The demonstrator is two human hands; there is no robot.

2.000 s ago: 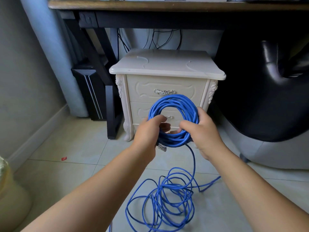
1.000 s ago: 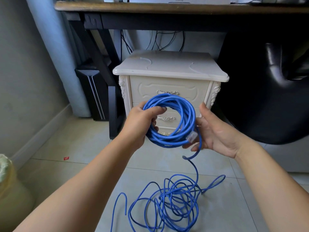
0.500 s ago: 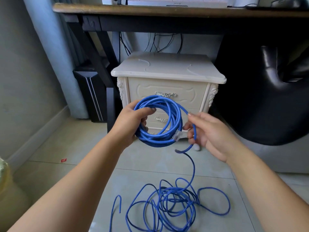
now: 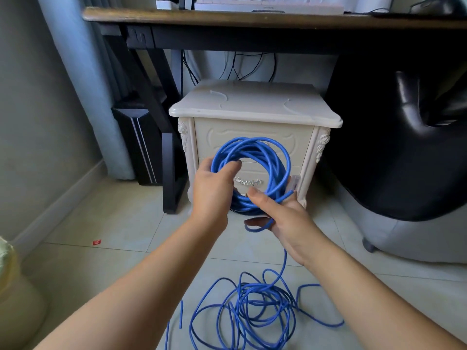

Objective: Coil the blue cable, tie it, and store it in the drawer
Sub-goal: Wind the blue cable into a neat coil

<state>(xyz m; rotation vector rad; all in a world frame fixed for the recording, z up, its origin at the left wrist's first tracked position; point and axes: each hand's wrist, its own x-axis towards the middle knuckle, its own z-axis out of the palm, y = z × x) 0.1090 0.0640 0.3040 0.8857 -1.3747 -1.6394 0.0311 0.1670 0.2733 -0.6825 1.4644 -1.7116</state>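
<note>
Many loose loops of our blue cable [image 4: 285, 261] sprawl in a smooth, rubbery tangle on the glossy pale tiles [image 4: 113, 223] nearest us. One strand rises to our right hand [image 4: 283, 213], whose thumb and fingers pinch the lower right of the round coil [image 4: 252, 145]. Our left hand [image 4: 212, 190] curls round the coil's left side. A clear plastic plug [image 4: 294, 183] juts out at the right. Behind stands a cream carved nightstand [image 4: 252, 104] with an ornate metal handle [image 4: 249, 182], under a dark wooden desk [image 4: 252, 20].
</note>
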